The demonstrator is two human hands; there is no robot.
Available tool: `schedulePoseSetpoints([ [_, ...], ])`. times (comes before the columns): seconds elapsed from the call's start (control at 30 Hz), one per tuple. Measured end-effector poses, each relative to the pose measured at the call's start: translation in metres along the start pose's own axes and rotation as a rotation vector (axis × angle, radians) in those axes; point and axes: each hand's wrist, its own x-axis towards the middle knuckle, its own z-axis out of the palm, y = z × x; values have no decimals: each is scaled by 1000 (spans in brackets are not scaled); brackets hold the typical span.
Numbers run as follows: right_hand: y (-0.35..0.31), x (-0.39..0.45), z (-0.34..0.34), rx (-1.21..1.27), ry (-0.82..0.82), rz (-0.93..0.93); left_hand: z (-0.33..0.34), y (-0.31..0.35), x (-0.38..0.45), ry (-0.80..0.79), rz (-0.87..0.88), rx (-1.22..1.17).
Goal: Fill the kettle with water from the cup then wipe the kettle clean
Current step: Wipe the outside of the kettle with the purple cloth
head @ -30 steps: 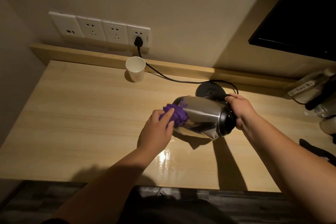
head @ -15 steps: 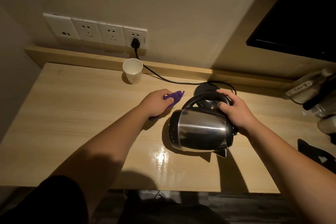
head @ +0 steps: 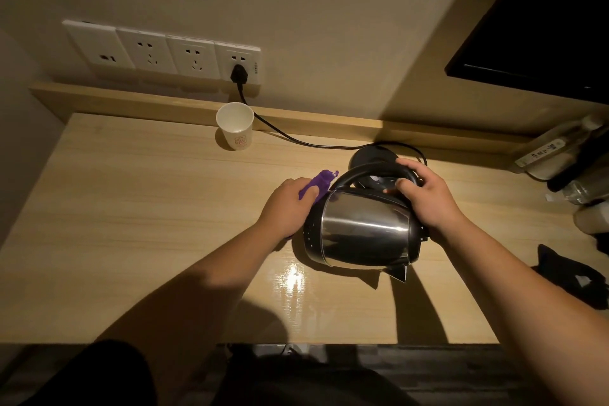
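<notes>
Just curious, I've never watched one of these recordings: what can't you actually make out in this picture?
- Water in the kettle: head view, steel wall hides it.
- Cup contents: too dim to tell.
- Cloth: mostly hidden under the left hand.
- Bottles: cut off by the right edge.

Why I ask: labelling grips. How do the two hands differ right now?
The left hand grips the purple cloth beside the kettle; the right hand grips the kettle's black handle. Left is nearer the cup. Both hold something.
</notes>
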Motion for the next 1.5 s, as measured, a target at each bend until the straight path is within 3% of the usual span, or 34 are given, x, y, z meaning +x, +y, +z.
schedulePoseSetpoints([
  [0.27,0,4,2,34,47,87,24,-19,-39,208,9,-94],
  [0.83,-4,11,2,67,92,178,54,-46,-85,272,88,226],
  [0.97,-6,7,1,74,87,165,41,-52,-98,96,95,359],
  [1.07,-7,4,-1,65,93,133,15,-49,-96,-301,40,474],
  [1.13,-7,3,0,49,88,104,-12,-41,-83,-521,-37,430],
  [1.2,-7,2,1,31,79,82,-44,-26,-63,-575,-116,298],
  [1.27,-8,0,1,21,71,69,-70,-8,-42,-487,-118,230],
  [1.43,-13,-4,8,-27,68,13,-64,40,9,-3,-18,222],
  [1.5,-15,-5,11,-51,69,-12,-45,51,21,27,54,272],
])
